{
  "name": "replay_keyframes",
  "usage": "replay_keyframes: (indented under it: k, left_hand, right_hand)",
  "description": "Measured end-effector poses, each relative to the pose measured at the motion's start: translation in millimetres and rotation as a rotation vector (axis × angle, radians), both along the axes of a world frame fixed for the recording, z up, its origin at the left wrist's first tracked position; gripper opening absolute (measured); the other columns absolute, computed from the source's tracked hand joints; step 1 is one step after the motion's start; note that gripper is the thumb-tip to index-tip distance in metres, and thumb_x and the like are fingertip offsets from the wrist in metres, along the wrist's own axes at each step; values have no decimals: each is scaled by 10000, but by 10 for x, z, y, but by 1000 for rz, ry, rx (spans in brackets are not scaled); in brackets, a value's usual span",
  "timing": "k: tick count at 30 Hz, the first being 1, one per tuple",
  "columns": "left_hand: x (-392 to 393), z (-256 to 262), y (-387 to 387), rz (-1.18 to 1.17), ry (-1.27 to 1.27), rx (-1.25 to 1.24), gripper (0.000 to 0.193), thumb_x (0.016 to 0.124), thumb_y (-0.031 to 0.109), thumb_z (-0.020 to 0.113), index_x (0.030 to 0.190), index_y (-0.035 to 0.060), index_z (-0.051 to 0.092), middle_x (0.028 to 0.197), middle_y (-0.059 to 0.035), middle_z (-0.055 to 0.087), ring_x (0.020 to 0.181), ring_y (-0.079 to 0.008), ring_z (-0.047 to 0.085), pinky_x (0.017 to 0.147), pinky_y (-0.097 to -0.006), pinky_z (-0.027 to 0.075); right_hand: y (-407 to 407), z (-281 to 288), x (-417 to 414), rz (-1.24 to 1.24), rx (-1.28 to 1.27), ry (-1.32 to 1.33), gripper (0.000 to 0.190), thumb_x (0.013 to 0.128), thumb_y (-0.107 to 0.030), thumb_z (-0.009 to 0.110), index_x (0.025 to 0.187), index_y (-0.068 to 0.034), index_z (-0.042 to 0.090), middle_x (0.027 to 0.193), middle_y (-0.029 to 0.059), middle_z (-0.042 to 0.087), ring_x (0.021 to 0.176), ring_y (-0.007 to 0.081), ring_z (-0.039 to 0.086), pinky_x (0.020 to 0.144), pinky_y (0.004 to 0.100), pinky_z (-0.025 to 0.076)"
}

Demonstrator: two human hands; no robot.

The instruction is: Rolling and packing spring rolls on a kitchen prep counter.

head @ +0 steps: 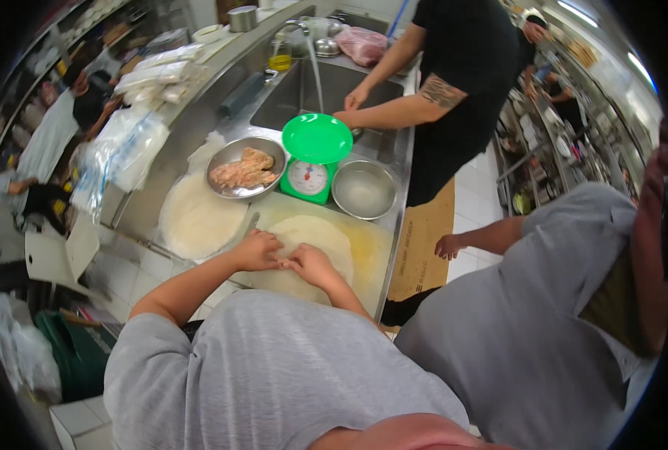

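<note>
My left hand and my right hand meet over a thin, round pale wrapper sheet, probably rice paper. Their curled fingers pinch at it, and the fingertips hide what lies between them. The sheet lies on a pale cutting board with a yellow stain at its right. Left of the board rests a stack of similar round sheets. Beyond my hands, a steel bowl holds raw minced filling. Beside it stand a green dial scale and a steel bowl of cloudy liquid.
A tap runs into the steel sink, where a co-worker's hands are busy. Another person in grey stands close on my right. Plastic-wrapped packs line the left ledge; cardboard covers some floor.
</note>
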State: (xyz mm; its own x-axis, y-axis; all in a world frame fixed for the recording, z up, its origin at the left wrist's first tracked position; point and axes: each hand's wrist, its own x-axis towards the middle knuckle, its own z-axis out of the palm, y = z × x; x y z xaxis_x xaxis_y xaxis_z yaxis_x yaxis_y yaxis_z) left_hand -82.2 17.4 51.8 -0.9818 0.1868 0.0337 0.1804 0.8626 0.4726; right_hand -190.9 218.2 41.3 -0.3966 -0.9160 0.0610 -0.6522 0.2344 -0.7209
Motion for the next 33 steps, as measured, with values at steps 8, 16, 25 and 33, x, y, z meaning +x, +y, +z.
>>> replay_keyframes:
  k: [8,16,25,33]
  left_hand:
    - [-2,4,-25,-19,-56,-24,538,708,462,772,1079,90,656,929,-63,629,949,-260,594,877,-413,383]
    - [139,59,-29,17,-35,12,583,706,499,760,1093,76,656,985,-84,630,998,-274,585,898,-420,377]
    - [76,165,16,37,-131,-4,631,720,499,762,1157,63,630,1085,-108,631,1065,-285,574,945,-434,365]
    - [-10,212,22,29,-191,-5,610,699,475,776,1123,62,626,991,-96,625,1009,-294,580,906,-445,375]
  right_hand:
    - [-30,-74,61,-24,-10,-15,233,817,-296,693,840,-64,708,860,129,614,833,317,604,742,421,479]
    - [-123,116,68,-15,96,-45,230,836,-287,692,863,-59,698,891,135,622,823,324,610,717,403,480]
    - [35,64,44,-26,25,-71,227,834,-273,694,886,-52,688,870,130,606,792,324,597,693,409,472]
    - [97,44,98,-52,-74,-99,211,821,-228,695,869,-32,631,886,136,582,818,342,583,712,417,470]
